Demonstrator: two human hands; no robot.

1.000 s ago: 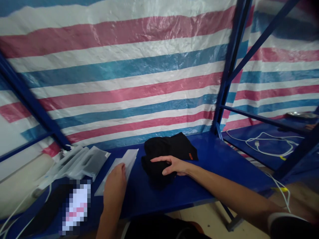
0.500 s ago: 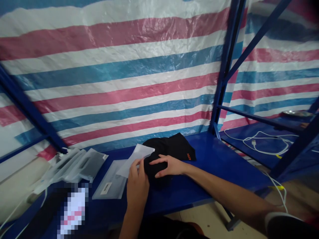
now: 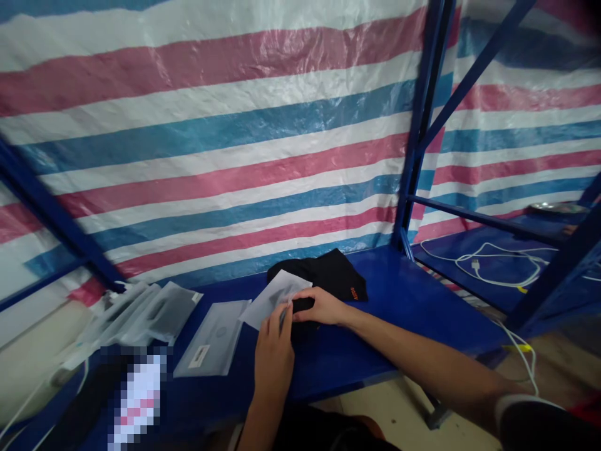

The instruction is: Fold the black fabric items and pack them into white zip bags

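Observation:
Black folded cloth items [image 3: 335,272] with small orange lettering lie at the back of the blue table. A white translucent sheet [image 3: 272,294] slants over their left part. My left hand [image 3: 277,341] is closed at the sheet's lower right edge, fingertips pinching it. My right hand [image 3: 322,305] has thumb and fingers closed round a black cloth edge beside the sheet, its fingertips meeting those of my left hand. To the left, a frosted plastic bag [image 3: 216,338] with a small white label lies flat.
Several packed plastic bags [image 3: 164,313] overlap at the left. The blue table [image 3: 394,313] has blue metal posts [image 3: 416,144] behind it. White cables [image 3: 498,263] lie coiled on another blue surface at the right. A striped sheet [image 3: 235,150] hangs behind.
My left hand has moved right and up, bringing the white sheet with it. The fingers of my right hand, spread before, have closed on black cloth. The sheet now lies apart from the frosted bag.

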